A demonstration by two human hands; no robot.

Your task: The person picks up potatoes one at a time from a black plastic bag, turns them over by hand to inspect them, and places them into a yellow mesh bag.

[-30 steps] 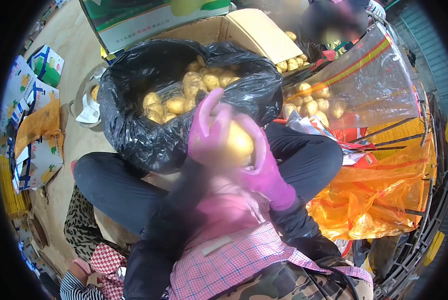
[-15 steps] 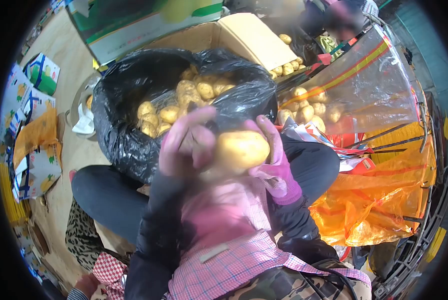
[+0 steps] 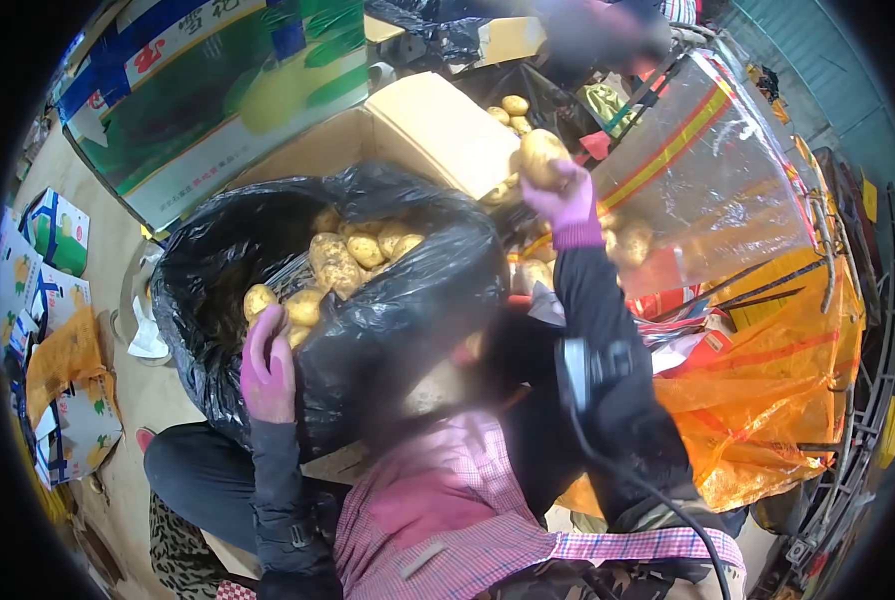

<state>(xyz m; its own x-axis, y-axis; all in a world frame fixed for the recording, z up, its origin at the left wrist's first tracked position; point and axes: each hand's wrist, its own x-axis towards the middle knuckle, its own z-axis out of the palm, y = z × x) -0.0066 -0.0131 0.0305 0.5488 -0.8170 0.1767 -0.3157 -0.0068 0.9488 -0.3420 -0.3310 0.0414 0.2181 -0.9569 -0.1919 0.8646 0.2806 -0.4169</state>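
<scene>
A large potato [image 3: 543,160] is held up in my right hand [image 3: 565,195], which wears a pink glove, above the near edge of a clear plastic bag [image 3: 708,170] with potatoes inside. My left hand [image 3: 268,370], also gloved in pink, is at the near left rim of a black plastic bag [image 3: 418,290]. Its fingers touch or almost touch a potato [image 3: 303,307] in that bag; whether they grip it I cannot tell. Several more potatoes [image 3: 336,265] lie inside the black bag.
A cardboard box [image 3: 448,130] stands behind the black bag, beside a green printed carton [image 3: 228,110]. More potatoes [image 3: 515,105] lie beyond the box. An orange mesh bag [image 3: 758,400] spreads at the right. Another person [image 3: 608,35] is at the top, blurred.
My right hand has carried the large potato up and to the right, away from my lap. My left hand has moved left and down to the black bag. The view has shifted.
</scene>
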